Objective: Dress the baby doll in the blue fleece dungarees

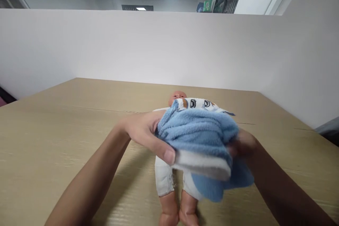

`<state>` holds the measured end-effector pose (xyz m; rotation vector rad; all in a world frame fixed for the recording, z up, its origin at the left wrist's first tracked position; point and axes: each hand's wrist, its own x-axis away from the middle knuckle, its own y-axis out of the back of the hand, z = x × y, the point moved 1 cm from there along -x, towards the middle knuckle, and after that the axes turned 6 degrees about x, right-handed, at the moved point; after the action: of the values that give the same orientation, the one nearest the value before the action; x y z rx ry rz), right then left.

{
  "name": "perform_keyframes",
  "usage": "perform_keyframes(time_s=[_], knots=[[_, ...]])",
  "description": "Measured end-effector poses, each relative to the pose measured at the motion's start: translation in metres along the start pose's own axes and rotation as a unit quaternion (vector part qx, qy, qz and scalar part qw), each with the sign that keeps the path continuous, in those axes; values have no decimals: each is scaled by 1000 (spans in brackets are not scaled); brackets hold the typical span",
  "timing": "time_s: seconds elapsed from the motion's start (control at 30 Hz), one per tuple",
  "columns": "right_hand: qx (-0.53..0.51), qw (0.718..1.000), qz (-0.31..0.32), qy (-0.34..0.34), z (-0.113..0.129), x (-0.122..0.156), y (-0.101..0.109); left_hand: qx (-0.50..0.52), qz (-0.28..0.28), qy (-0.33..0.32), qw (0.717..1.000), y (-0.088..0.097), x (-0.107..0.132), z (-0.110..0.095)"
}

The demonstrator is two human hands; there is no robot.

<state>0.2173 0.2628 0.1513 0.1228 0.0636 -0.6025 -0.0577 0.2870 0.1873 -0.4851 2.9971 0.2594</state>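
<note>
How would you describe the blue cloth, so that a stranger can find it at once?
On the wood-coloured table, a doll lies with its feet toward the camera. Above its body, the left hand holds the blue cloth, with the blurred right hand at its other side. Its fluffy blue surface sets it apart from the doll's white clothing.

Left of the cloth: your left hand, wrist bent, thumb extended over the near edge in a pinch, fingers hidden by the cloth. Right of it: your right hand, blurred, fingertips hidden, grip unclear. Your left forearm and right forearm, both bare, converge on it.
</note>
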Motion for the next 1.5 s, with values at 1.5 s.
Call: perform_keyframes(time_s=[1.5], knots=[[364,861,-300,-189,-69,-1,-98,-57,-544,99,831,-145,40,133]])
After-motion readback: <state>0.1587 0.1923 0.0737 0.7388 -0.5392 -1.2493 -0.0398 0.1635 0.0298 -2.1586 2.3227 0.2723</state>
